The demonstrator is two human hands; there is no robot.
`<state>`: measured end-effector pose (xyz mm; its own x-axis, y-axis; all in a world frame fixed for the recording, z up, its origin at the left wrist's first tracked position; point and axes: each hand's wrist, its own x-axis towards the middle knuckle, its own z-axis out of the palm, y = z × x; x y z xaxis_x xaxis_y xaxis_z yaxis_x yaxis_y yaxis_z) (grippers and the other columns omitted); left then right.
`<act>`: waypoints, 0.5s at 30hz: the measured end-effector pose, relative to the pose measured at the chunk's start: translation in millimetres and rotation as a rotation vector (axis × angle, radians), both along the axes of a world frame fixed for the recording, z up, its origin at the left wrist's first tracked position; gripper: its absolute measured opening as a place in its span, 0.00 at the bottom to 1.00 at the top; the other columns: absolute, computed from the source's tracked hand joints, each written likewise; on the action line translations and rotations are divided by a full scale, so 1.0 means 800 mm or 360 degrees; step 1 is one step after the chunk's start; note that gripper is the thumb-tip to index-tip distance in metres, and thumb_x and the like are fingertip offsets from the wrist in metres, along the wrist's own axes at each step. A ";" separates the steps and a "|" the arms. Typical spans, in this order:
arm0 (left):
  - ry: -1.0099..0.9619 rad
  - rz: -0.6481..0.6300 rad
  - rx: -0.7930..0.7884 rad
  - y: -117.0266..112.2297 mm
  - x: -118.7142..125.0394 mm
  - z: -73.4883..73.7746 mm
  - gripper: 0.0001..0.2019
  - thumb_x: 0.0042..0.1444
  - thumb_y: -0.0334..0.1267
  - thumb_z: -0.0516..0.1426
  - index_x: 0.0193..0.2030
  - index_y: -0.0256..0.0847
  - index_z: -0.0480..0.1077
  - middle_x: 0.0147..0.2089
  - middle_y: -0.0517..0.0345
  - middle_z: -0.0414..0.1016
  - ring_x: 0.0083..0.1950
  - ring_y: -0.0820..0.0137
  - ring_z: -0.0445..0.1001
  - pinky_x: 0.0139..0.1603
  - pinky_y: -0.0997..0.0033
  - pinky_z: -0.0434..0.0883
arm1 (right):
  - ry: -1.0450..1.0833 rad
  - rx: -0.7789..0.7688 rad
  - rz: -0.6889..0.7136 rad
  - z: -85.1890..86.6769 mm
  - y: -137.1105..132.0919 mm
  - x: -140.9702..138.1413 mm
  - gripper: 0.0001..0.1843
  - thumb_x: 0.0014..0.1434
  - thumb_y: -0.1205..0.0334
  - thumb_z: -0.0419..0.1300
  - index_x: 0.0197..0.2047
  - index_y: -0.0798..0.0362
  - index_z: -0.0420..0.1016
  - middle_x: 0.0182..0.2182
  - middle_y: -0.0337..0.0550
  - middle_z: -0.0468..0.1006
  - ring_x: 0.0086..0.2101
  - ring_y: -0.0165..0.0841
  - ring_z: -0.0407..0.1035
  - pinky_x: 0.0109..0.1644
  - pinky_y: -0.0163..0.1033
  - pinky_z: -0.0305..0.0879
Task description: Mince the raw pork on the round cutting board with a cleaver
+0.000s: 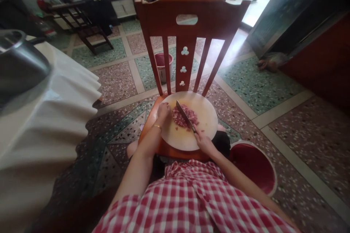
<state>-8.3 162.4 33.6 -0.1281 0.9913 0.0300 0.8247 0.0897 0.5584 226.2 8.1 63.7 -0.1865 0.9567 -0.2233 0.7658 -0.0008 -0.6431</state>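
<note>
A round pale cutting board (182,142) lies on the seat of a wooden chair. Chopped red meat (179,120) is heaped near its middle, with a few loose bits toward the right. My right hand (202,140) grips the handle of a kitchen knife (184,114), whose dark blade slants up and left across the meat. At the board's left side, my left hand (164,111) rests with its fingers curled in, beside the meat. Nothing shows in those fingers, though their undersides are hidden.
The chair's slatted back (188,11) rises beyond the board. A red-lined bucket (253,167) stands on the floor at right, and a smaller bin (164,65) behind the chair. On the left, a cloth-covered table (60,76) carries a metal pot (23,65).
</note>
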 end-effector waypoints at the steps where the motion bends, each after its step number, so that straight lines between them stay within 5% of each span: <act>1: 0.0049 0.0012 -0.0038 0.008 -0.001 -0.001 0.11 0.51 0.32 0.49 0.36 0.32 0.72 0.40 0.40 0.73 0.45 0.60 0.70 0.50 0.62 0.63 | 0.0065 -0.0018 0.0000 -0.001 -0.001 0.000 0.27 0.62 0.58 0.44 0.64 0.51 0.53 0.37 0.50 0.79 0.32 0.39 0.74 0.38 0.41 0.67; 8: -0.0126 0.0014 -0.0153 0.016 0.004 0.002 0.10 0.51 0.33 0.50 0.31 0.34 0.72 0.32 0.49 0.74 0.35 0.67 0.70 0.40 0.70 0.66 | 0.0625 -0.0035 -0.0095 -0.012 -0.002 0.000 0.28 0.60 0.57 0.47 0.62 0.53 0.56 0.45 0.47 0.74 0.44 0.37 0.69 0.49 0.43 0.62; 11: -0.0124 -0.0191 0.0124 -0.014 0.025 0.003 0.12 0.54 0.36 0.48 0.35 0.36 0.72 0.37 0.50 0.73 0.39 0.67 0.69 0.42 0.68 0.66 | 0.0781 -0.0040 -0.0191 0.002 -0.010 0.001 0.29 0.60 0.55 0.48 0.63 0.55 0.55 0.40 0.45 0.76 0.40 0.36 0.70 0.47 0.44 0.64; 15: 0.0200 -0.0577 0.0279 -0.075 0.050 0.000 0.11 0.53 0.34 0.51 0.40 0.40 0.72 0.45 0.48 0.70 0.47 0.62 0.66 0.48 0.62 0.64 | 0.0923 0.0094 -0.0204 0.047 -0.018 0.007 0.31 0.60 0.53 0.50 0.64 0.53 0.52 0.38 0.45 0.76 0.40 0.36 0.70 0.47 0.42 0.65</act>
